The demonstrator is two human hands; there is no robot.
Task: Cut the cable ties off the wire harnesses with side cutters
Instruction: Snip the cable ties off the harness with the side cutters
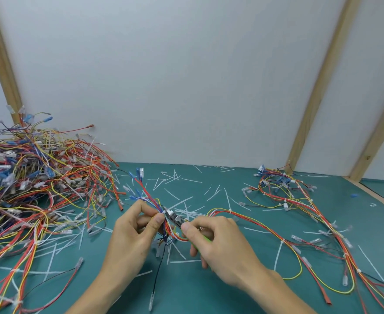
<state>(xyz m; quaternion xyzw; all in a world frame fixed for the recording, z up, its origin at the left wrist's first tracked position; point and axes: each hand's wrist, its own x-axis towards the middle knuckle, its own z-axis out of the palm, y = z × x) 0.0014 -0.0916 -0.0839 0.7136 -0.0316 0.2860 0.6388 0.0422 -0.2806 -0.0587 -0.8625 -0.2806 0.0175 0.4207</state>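
My left hand point(134, 232) pinches a wire harness point(150, 200) of red, blue and yellow wires just above the table centre. My right hand point(216, 241) grips the green-handled side cutters point(175, 217). Their metal jaws sit against the bundle at a white cable tie point(164, 210), right beside my left thumb. The harness trails off to the right in long red and yellow loops point(277, 236). Whether the jaws are closed on the tie is not clear.
A big heap of harnesses point(27, 182) fills the left side of the green mat point(209, 291). A smaller pile point(281, 189) lies at the back right. Cut white tie pieces point(182, 200) litter the mat. A white wall with wooden battens point(317, 87) stands behind.
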